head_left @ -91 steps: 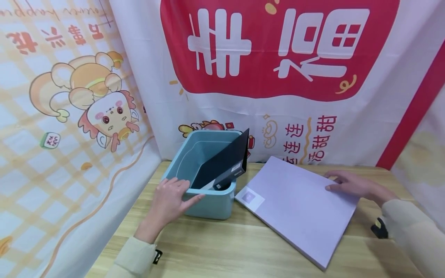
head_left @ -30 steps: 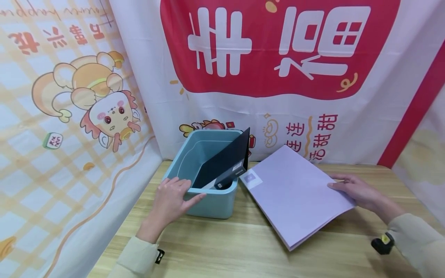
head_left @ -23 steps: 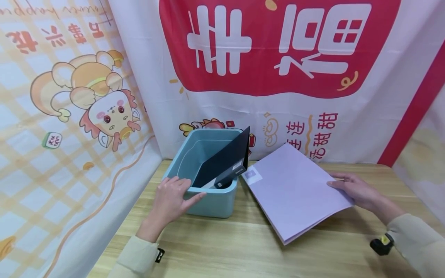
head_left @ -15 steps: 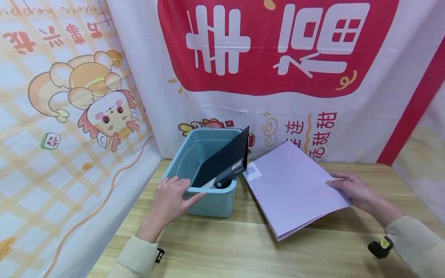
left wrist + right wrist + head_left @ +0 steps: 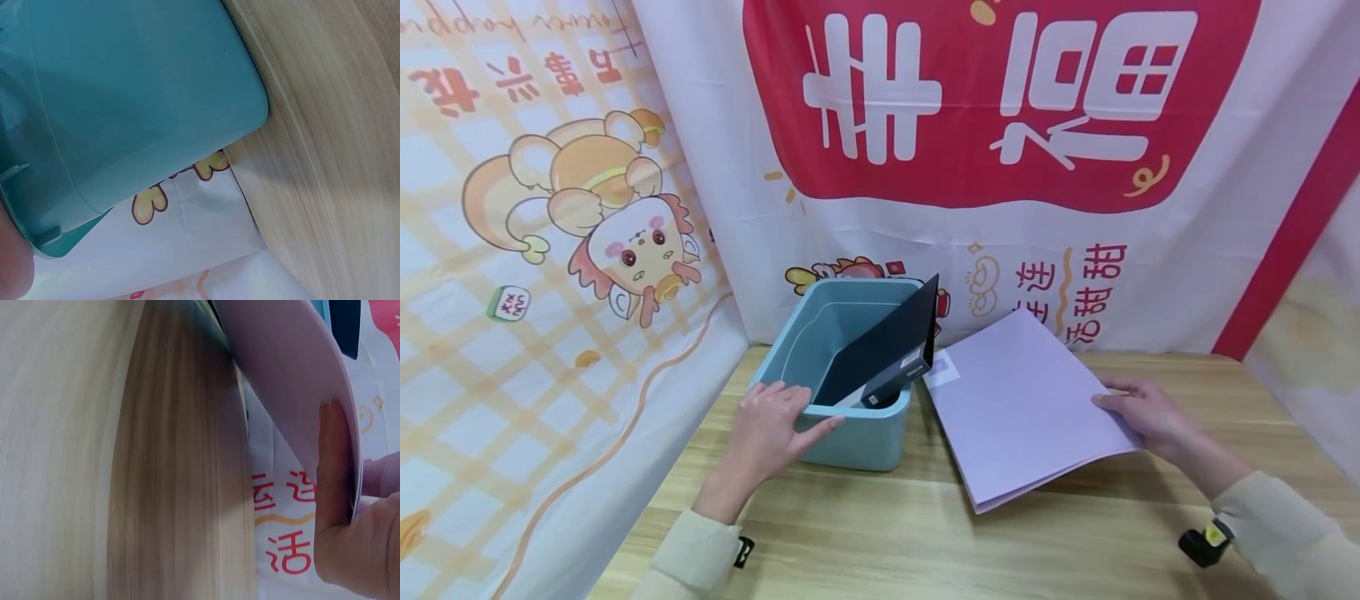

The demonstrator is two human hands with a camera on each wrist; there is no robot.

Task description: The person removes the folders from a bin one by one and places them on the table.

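A teal plastic storage bin (image 5: pixel 857 442) stands on the table, and a dark file folder (image 5: pixel 880 350) leans inside it with its top corner above the rim. My left hand (image 5: pixel 771 429) grips the bin's near-left rim, fingers over the edge and thumb along the outside. To the right of the bin is a lilac file folder (image 5: pixel 1030 408) with a pale label near its left corner. My right hand (image 5: pixel 1150 412) pinches its right edge, thumb on top. In the right wrist view a finger (image 5: pixel 334 462) lies flat under the folder, and that side is raised off the table.
The wooden table (image 5: pixel 880 542) runs up to a printed cloth backdrop (image 5: pixel 985 250) behind and another cloth (image 5: pixel 587 333) on the left. The lilac folder's left corner lies close against the bin's right side.
My right hand has gone from resting on the flat lilac folder to pinching its edge. The folder's right side has risen, and it has turned and shifted left toward the bin. My left hand stays put.
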